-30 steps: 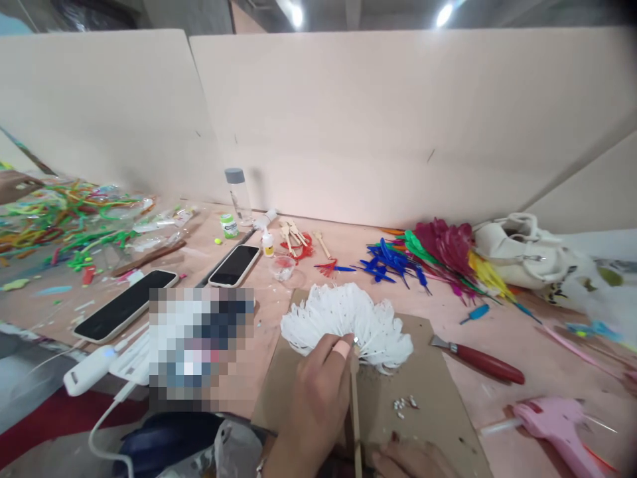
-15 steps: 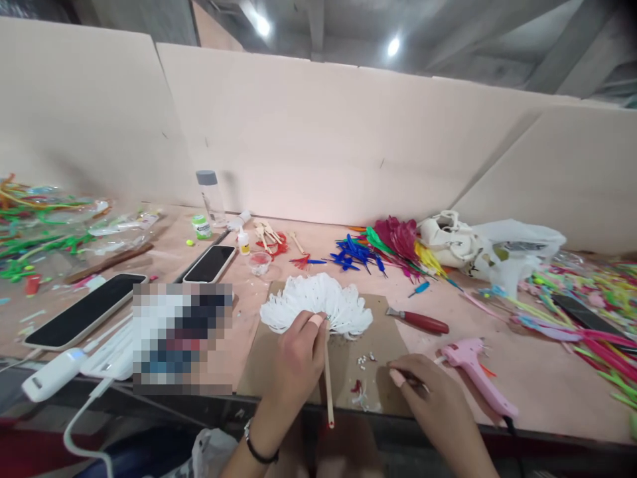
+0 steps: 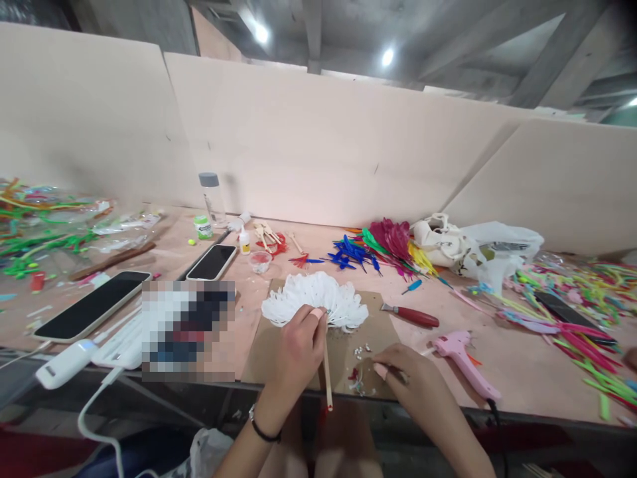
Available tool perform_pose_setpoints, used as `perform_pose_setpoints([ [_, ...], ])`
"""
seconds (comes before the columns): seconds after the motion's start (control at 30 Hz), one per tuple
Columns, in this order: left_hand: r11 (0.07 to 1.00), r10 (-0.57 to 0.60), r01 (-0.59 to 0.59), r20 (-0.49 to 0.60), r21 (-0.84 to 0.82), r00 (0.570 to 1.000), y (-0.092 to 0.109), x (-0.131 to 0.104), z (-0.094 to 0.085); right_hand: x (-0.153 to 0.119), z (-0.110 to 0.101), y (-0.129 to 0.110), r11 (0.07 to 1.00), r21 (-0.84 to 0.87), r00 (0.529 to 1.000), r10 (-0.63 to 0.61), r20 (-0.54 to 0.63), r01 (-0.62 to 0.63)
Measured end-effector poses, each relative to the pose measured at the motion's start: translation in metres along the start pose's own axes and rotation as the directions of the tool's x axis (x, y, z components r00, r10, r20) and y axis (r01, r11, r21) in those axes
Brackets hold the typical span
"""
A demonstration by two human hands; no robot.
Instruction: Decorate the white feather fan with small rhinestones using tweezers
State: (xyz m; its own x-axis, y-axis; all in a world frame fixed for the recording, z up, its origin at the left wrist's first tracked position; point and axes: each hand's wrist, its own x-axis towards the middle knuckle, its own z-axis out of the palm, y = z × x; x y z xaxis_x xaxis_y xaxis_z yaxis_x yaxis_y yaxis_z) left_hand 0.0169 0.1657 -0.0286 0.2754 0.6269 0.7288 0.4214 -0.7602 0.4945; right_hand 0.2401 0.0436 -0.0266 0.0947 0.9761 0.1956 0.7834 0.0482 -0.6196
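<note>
L hand [image 3: 301, 342] fingers clamped on stick [image 3: 328, 378]; R hand [image 3: 415, 380] fingers, can't tell. I'd hold L steady w/o crushing feathers [image 3: 309, 292].

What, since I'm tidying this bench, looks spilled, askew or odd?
Mainly loose litter: small white and red scraps lie scattered on the cardboard beside the right hand, outside any container. The glue gun lies on its side, handle towards the near edge of the table. Nothing looks clearly broken.
</note>
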Motion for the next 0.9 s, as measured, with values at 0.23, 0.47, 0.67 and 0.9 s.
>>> perform_pose_setpoints([
  [0.23,1.0,-0.011,0.011,0.019,-0.005,1.0,0.001,-0.001,-0.002,0.017,0.011,0.0,0.999,-0.039,1.0,-0.024,0.018,0.024],
  [0.47,0.998,-0.035,0.037,0.037,-0.052,0.999,0.001,-0.003,0.0,0.019,0.022,-0.013,0.994,-0.078,0.997,-0.072,0.019,0.073],
  [0.67,0.984,-0.059,0.073,0.089,-0.163,0.994,0.004,-0.002,-0.005,0.02,0.018,-0.011,0.991,0.004,0.982,-0.13,-0.141,0.132],
  [0.9,0.944,0.036,0.075,0.327,-0.321,0.944,0.018,0.0,-0.017,0.018,0.019,-0.019,0.954,0.094,0.912,-0.241,-0.331,0.286],
])
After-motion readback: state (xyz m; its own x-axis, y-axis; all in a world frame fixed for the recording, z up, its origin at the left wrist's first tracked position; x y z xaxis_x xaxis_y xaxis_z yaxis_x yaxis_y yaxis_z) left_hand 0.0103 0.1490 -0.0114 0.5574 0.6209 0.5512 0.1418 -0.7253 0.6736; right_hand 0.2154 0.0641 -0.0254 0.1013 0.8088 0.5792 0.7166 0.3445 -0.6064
